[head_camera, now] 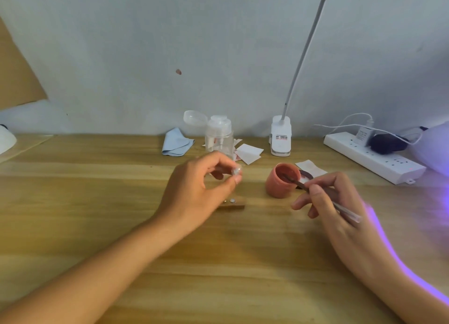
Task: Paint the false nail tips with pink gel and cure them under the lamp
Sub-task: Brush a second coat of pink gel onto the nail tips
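Left hand (pixel 196 185) pinches a clear nail tip (pixel 237 171) above the wooden holder (pixel 232 203); right hand (pixel 332 197) grips a brush (pixel 325 198) dipped in the open pink gel pot (pixel 281 181) on the desk (pixel 97 178).

blue cloth (pixel 176 143) beside pump bottle (pixel 219 135); clip lamp (pixel 281 136); power strip (pixel 374 157) right; wooden table (pixel 97 190).

On the table (pixel 97 178), the gel pot (pixel 277 186) sits right of the wooden block (pixel 237 204); the pump bottle (pixel 219 134) stands behind both, the power strip (pixel 374 160) far right.
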